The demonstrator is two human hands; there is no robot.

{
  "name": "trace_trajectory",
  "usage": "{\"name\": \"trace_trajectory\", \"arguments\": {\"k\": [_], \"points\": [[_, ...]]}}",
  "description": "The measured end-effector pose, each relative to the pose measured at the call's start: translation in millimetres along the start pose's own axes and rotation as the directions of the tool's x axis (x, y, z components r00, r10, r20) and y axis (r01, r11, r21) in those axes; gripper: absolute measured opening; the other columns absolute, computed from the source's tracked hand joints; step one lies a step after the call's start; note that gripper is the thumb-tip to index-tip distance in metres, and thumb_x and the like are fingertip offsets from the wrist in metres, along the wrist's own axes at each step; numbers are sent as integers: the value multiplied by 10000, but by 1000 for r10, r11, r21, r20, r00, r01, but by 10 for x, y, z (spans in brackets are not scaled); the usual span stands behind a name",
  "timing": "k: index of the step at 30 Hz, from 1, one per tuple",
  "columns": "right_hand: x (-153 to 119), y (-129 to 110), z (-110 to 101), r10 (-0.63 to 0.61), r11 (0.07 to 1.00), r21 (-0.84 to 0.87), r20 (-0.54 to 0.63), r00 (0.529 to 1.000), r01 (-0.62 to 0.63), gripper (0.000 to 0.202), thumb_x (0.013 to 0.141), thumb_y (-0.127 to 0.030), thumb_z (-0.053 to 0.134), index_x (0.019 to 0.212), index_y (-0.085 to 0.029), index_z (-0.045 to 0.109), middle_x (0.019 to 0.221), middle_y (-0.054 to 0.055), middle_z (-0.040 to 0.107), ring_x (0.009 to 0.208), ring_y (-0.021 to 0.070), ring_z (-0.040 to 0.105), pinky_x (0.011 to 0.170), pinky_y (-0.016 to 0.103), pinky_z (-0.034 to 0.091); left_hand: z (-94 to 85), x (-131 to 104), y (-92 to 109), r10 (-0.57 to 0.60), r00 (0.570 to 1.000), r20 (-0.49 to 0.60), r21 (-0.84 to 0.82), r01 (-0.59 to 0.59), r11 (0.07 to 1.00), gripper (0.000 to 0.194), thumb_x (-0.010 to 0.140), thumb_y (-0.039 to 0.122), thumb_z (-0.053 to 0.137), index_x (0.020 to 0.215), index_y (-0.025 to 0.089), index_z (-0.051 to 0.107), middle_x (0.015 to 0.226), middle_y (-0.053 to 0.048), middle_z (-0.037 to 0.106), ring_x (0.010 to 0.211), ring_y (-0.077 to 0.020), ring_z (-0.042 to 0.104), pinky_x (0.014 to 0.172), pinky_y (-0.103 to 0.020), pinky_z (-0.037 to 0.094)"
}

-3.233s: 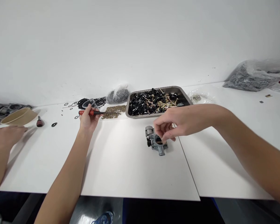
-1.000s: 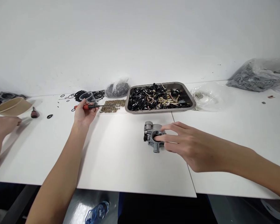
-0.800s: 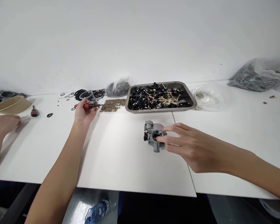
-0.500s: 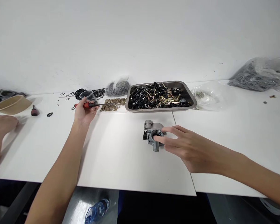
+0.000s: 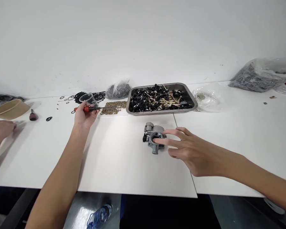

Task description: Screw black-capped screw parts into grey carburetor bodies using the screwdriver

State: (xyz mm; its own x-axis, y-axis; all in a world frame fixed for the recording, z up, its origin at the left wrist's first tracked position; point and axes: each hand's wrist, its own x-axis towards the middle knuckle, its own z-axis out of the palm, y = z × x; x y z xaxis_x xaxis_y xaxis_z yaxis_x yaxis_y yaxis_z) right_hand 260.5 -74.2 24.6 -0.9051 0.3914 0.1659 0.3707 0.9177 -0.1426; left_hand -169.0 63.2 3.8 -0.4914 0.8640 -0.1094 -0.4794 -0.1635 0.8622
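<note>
My left hand (image 5: 85, 117) is closed round a red-handled screwdriver (image 5: 88, 108), whose thin shaft points right over a patch of small brass parts (image 5: 111, 108). A grey metal carburetor body (image 5: 154, 138) lies on the white table. Over its right side reaches my right hand (image 5: 184, 144), with the fingers spread; one fingertip is at the round opening and another is by the upper edge. Beyond the carburetor body stands a metal tray (image 5: 162, 112) full of black and brass-coloured parts.
Black rubber rings (image 5: 98, 96), a clear cup (image 5: 87, 98) and bagged black parts (image 5: 118, 90) lie behind my left hand. Plastic bags (image 5: 208, 98) (image 5: 258, 76) are at the back right. Another person's hand (image 5: 3, 128) rests near a beige bowl (image 5: 10, 109).
The view has shifted slightly. My right index and middle fingers look straighter and more spread over the carburetor body. My left hand keeps its hold on the screwdriver.
</note>
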Motion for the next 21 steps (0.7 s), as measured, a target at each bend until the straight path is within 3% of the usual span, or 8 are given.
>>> {"name": "trace_trajectory", "arguments": {"k": [4, 7, 9, 12, 16, 21], "points": [[-46, 55, -154, 117, 972, 225, -211, 970, -68, 145, 871, -88, 557, 814, -194, 638, 1374, 128, 566, 1304, 331, 470, 989, 525, 486, 18, -29, 18, -46, 999, -23, -63, 44, 997, 253, 915, 212, 547, 670, 203, 486, 525, 23, 559, 453, -86, 532, 567, -239, 544], [6, 134, -353, 276, 928, 344, -385, 880, -141, 69, 921, -203, 608, 879, -229, 657, 1133, 110, 635, 1059, 266, 591, 891, 446, 517, 33, -47, 26, -59, 998, -23, -80, 57, 995, 247, 916, 205, 547, 676, 204, 492, 528, 20, 568, 458, -87, 546, 576, -241, 552], [97, 171, -441, 352, 892, 423, -427, 833, -160, 39, 914, -253, 649, 881, -239, 666, 985, 68, 654, 899, 216, 603, 789, 380, 514, 41, -55, 27, -60, 998, -27, -97, 57, 994, 243, 913, 197, 551, 677, 204, 496, 525, 23, 565, 463, -87, 552, 571, -238, 552], [273, 166, -409, 452, 782, 595, -340, 825, -184, 76, 895, -289, 682, 859, -222, 688, 864, 29, 679, 771, 169, 588, 686, 325, 474, 52, -67, 30, -63, 998, -25, -96, 60, 994, 247, 915, 197, 544, 673, 203, 499, 524, 21, 567, 458, -87, 544, 555, -237, 545], [455, 99, -160, 544, 604, 761, -176, 821, -238, 85, 875, -281, 700, 845, -204, 717, 848, 18, 717, 744, 147, 593, 680, 307, 450, 74, -79, 32, -64, 997, -30, -81, 62, 995, 274, 929, 217, 520, 659, 197, 481, 522, 18, 572, 431, -86, 510, 549, -245, 537], [497, 70, 10, 583, 517, 813, -104, 806, -269, 95, 853, -291, 721, 822, -202, 729, 831, 14, 721, 750, 152, 594, 688, 312, 438, 95, -89, 24, -47, 998, -30, -84, 44, 995, 293, 933, 223, 527, 649, 182, 467, 518, 22, 556, 491, -82, 557, 570, -220, 526]]}}
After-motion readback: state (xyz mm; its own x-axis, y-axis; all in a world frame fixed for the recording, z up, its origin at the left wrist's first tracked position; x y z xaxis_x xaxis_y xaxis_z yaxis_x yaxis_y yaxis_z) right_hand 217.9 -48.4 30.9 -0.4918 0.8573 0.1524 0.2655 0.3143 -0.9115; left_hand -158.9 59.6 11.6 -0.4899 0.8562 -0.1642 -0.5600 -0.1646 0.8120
